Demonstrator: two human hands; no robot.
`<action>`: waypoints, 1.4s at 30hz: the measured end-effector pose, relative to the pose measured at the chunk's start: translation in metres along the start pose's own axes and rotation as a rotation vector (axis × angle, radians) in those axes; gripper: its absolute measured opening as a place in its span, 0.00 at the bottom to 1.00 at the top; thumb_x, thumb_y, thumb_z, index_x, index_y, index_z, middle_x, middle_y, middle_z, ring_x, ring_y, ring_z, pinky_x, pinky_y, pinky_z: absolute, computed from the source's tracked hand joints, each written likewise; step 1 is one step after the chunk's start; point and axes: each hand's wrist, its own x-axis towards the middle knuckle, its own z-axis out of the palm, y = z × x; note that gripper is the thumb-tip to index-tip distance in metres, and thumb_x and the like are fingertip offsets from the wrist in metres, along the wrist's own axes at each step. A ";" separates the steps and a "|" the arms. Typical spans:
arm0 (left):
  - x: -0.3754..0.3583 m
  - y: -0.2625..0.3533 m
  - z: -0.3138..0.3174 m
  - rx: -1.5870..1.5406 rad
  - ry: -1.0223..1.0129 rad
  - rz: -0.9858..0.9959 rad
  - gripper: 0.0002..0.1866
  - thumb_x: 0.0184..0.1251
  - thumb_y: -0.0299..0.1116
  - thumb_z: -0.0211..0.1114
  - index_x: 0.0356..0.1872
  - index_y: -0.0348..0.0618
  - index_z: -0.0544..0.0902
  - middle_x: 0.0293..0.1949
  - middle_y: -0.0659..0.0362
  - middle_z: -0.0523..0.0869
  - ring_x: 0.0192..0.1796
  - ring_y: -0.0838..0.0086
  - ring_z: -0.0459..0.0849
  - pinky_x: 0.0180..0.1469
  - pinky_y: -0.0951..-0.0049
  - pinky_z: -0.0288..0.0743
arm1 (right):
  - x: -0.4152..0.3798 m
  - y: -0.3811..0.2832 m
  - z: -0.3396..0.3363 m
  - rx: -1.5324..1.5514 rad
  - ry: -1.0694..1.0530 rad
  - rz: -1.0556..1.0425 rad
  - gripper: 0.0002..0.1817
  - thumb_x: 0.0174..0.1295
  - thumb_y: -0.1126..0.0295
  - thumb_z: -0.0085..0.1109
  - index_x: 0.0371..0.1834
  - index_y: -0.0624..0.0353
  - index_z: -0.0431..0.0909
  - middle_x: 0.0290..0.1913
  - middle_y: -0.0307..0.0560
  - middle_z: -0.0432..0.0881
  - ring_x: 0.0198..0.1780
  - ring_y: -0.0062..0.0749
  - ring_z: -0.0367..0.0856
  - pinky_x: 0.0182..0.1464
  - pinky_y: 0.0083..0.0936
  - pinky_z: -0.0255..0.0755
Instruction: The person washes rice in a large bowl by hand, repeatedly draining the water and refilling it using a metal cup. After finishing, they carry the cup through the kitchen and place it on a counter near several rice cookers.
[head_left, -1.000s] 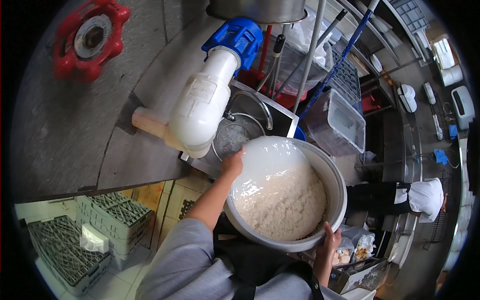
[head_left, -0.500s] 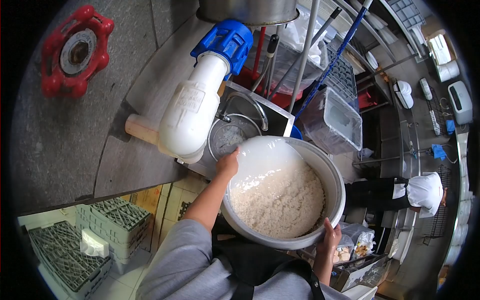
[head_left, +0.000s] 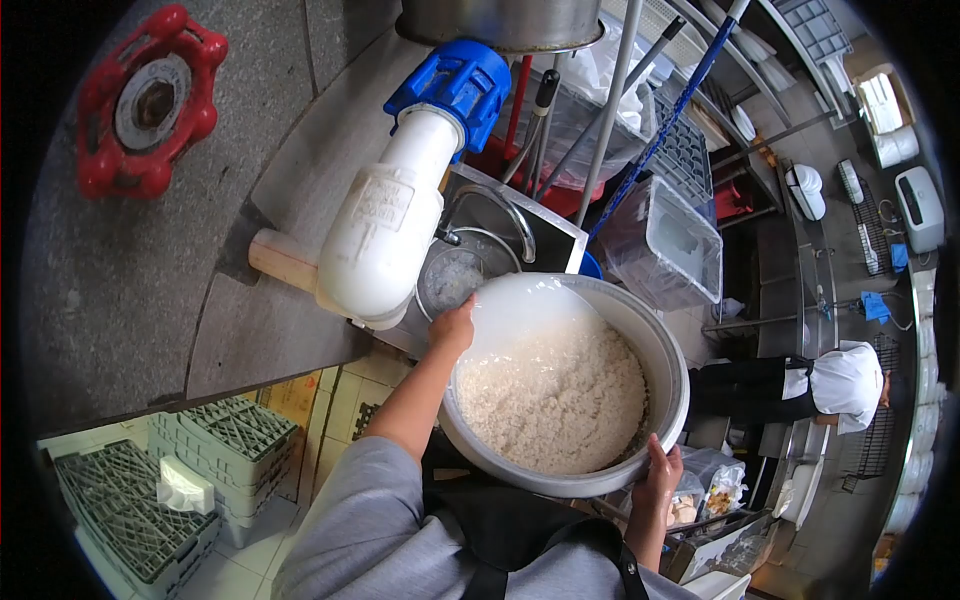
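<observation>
We see white rice [head_left: 555, 395] under cloudy whitish water in the round pale-grey metal pot [head_left: 668, 385]. Above the pot we find a glossy white plastic pipe elbow [head_left: 385, 235] capped by a bright blue fitting [head_left: 450, 82]. Left of the elbow sits a red valve wheel [head_left: 145, 100] on speckled grey stone. Below it we note grey lattice-patterned crates [head_left: 140, 500].

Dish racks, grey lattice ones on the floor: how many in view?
2. One dish rack sits at the lower left on the tiled floor; the second dish rack is just right of it, nearer the person's sleeve. Others may be hidden outside the frame.
</observation>
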 end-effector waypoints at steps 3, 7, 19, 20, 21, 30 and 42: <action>0.003 -0.002 0.003 0.006 0.008 0.009 0.24 0.67 0.35 0.39 0.63 0.73 0.62 0.46 0.50 0.81 0.48 0.58 0.80 0.49 0.60 0.72 | -0.001 -0.002 0.002 0.001 0.006 -0.005 0.12 0.55 0.72 0.58 0.41 0.61 0.71 0.34 0.42 0.78 0.35 0.28 0.75 0.39 0.25 0.69; -0.002 0.005 -0.006 0.021 -0.027 -0.039 0.24 0.67 0.35 0.39 0.62 0.73 0.62 0.45 0.50 0.81 0.47 0.58 0.80 0.48 0.61 0.73 | -0.002 -0.007 0.006 0.000 0.007 0.008 0.12 0.56 0.72 0.58 0.42 0.61 0.71 0.35 0.42 0.78 0.35 0.28 0.75 0.40 0.25 0.69; 0.010 -0.006 0.006 0.018 -0.002 0.007 0.24 0.66 0.35 0.41 0.63 0.74 0.62 0.43 0.49 0.81 0.46 0.58 0.81 0.47 0.60 0.73 | -0.004 -0.012 0.010 0.007 -0.032 -0.009 0.12 0.57 0.73 0.57 0.43 0.63 0.72 0.35 0.43 0.78 0.36 0.27 0.75 0.41 0.25 0.69; 0.009 -0.005 0.005 0.017 -0.004 0.007 0.24 0.66 0.34 0.41 0.62 0.74 0.62 0.43 0.49 0.81 0.46 0.58 0.81 0.46 0.60 0.73 | -0.005 -0.014 0.011 0.009 -0.026 -0.004 0.12 0.57 0.73 0.57 0.43 0.63 0.71 0.35 0.42 0.78 0.36 0.27 0.75 0.41 0.25 0.69; 0.008 -0.005 0.004 0.015 -0.005 0.006 0.24 0.66 0.34 0.41 0.62 0.74 0.62 0.43 0.49 0.81 0.46 0.57 0.81 0.46 0.60 0.74 | -0.006 -0.015 0.013 0.011 -0.020 0.000 0.12 0.57 0.74 0.57 0.43 0.63 0.71 0.35 0.42 0.78 0.36 0.27 0.75 0.40 0.25 0.69; 0.004 -0.004 -0.001 0.000 0.005 0.028 0.24 0.65 0.33 0.42 0.61 0.72 0.65 0.42 0.49 0.82 0.45 0.57 0.81 0.45 0.60 0.74 | -0.001 -0.011 0.012 0.028 -0.031 -0.027 0.12 0.57 0.74 0.56 0.43 0.64 0.71 0.35 0.42 0.77 0.35 0.26 0.75 0.40 0.24 0.69; 0.011 -0.007 0.001 0.033 -0.022 0.013 0.25 0.65 0.32 0.41 0.63 0.73 0.62 0.44 0.50 0.81 0.46 0.58 0.81 0.46 0.61 0.74 | -0.003 -0.019 0.019 0.028 -0.039 -0.008 0.15 0.56 0.74 0.60 0.44 0.64 0.69 0.36 0.41 0.76 0.36 0.25 0.72 0.42 0.22 0.66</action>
